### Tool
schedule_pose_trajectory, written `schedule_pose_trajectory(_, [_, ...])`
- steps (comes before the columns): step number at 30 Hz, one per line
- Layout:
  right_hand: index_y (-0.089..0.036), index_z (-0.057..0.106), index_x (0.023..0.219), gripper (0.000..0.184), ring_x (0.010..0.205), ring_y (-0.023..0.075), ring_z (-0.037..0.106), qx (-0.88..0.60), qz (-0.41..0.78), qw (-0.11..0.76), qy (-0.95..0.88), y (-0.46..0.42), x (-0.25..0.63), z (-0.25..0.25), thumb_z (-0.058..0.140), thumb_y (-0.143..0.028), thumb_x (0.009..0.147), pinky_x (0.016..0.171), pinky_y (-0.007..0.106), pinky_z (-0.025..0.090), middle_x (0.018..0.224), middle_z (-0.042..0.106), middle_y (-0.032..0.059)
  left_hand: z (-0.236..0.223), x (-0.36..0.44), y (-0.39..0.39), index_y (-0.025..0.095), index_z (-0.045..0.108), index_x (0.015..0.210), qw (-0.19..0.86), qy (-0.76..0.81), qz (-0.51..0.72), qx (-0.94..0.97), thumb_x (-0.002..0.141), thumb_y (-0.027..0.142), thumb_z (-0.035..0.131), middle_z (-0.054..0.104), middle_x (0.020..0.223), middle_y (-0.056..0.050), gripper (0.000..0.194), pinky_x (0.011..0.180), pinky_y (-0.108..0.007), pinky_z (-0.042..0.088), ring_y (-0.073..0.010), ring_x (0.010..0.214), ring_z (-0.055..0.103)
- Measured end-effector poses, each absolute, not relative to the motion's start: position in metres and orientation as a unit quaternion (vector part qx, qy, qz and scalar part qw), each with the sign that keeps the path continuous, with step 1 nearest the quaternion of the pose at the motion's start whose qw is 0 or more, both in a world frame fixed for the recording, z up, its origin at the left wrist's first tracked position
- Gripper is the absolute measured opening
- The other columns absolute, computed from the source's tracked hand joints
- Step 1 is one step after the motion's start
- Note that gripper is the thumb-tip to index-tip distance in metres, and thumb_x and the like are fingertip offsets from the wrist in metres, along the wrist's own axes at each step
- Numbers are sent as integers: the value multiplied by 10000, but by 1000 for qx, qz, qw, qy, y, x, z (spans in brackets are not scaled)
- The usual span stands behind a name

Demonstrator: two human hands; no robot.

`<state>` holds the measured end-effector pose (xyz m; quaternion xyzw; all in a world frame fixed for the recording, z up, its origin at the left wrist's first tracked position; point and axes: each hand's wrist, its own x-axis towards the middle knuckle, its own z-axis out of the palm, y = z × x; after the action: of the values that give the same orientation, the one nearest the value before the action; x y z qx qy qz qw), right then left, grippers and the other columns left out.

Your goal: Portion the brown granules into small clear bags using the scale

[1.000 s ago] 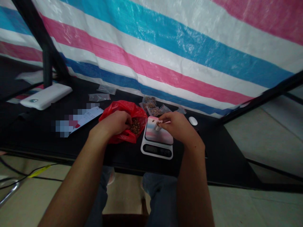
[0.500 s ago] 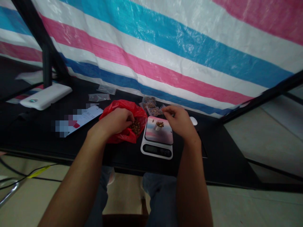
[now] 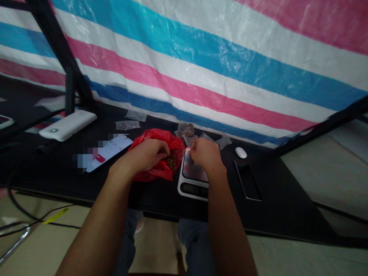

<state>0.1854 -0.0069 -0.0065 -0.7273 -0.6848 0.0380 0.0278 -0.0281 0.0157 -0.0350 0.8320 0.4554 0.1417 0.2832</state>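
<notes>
Dipping curled left hand (image 3: 146, 154) into red bag (image 3: 153, 176), half-closed right hand (image 3: 204, 155) blocking digital scale (image 3: 192, 189), grip unclear

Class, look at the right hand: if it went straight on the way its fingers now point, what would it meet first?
The right hand would probably meet the small clear bags of brown pieces first, just beyond the scale, though depth is hard to judge here.

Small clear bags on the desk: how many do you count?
At least 6: two bags back left, two nut-filled behind the right hand, two further right. The overlapping pile may hide more.
</notes>
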Motion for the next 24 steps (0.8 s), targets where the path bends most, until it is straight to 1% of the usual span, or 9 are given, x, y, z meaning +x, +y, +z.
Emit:
schedule_pose_trajectory(2, [-193, 810, 1003, 184, 1146, 349, 743, -718, 42, 31, -694, -6, 185, -7, 636, -222, 955, 1013, 482, 493, 1100, 820, 157, -36, -30, 16, 201, 774, 977, 293, 448, 150, 831, 902, 167, 589, 833, 1033, -42, 202, 838, -282, 543, -201, 938, 764])
schedule_pose_trajectory(4, [-210, 811, 979, 187, 1110, 316, 753, -711, 58, 60, -699, -7, 189, -6, 639, -154, 928, 981, 440, 502, 1068, 828, 119, -35, -31, 15, 206, 777, 970, 304, 442, 160, 829, 897, 175, 602, 835, 1011, -30, 192, 827, -273, 543, -194, 924, 768])
schedule_pose_trajectory(8, [-192, 788, 950, 178, 848, 206, 764, -673, 147, 202, -696, -15, 210, 3, 642, -107, 897, 799, 302, 529, 919, 823, 58, -26, -29, 11, 217, 795, 968, 309, 428, 189, 828, 902, 198, 615, 839, 1014, -14, 193, 838, -263, 545, -190, 943, 768])
schedule_pose_trajectory(9, [-182, 781, 942, 167, 787, 190, 753, -663, 168, 232, -692, -18, 216, 5, 645, -101, 891, 747, 282, 526, 887, 816, 53, -24, -28, 9, 218, 798, 969, 311, 424, 197, 828, 903, 195, 612, 839, 1019, -13, 199, 842, -262, 548, -189, 942, 767])
schedule_pose_trajectory(11, [-169, 767, 895, 149, 744, 182, 739, -647, 193, 263, -690, -25, 228, 11, 662, -70, 859, 689, 265, 517, 855, 807, 53, -18, -21, 6, 216, 802, 971, 316, 413, 215, 827, 906, 183, 603, 837, 1019, -13, 212, 844, -260, 556, -186, 928, 765])
schedule_pose_trajectory(15, [-160, 756, 825, 174, 765, 195, 748, -620, 241, 255, -701, -35, 240, 15, 658, -17, 837, 716, 277, 532, 834, 810, 64, -10, 3, 0, 210, 810, 1005, 305, 392, 260, 828, 921, 179, 606, 835, 1035, -26, 223, 890, -270, 569, -194, 953, 760])
schedule_pose_trajectory(20, [-162, 780, 932, 203, 826, 195, 747, -619, 206, 316, -689, -38, 250, 13, 631, -36, 876, 758, 284, 536, 930, 822, 64, -13, 42, -3, 192, 820, 1051, 273, 358, 289, 845, 963, 170, 605, 835, 1055, -57, 233, 941, -295, 560, -211, 984, 759])
schedule_pose_trajectory(22, [-163, 785, 937, 207, 846, 198, 743, -623, 194, 309, -692, -40, 254, 11, 625, -42, 886, 787, 292, 534, 950, 822, 69, -16, 55, -1, 186, 826, 1037, 261, 343, 282, 857, 968, 152, 599, 834, 1057, -70, 239, 944, -306, 550, -220, 995, 756])
schedule_pose_trajectory(24, [-161, 789, 925, 196, 864, 202, 739, -621, 199, 279, -705, -41, 257, 10, 626, -56, 901, 814, 303, 530, 966, 821, 81, -20, 63, 1, 185, 829, 1010, 250, 334, 266, 869, 977, 147, 576, 831, 1046, -80, 258, 936, -319, 545, -231, 995, 751])
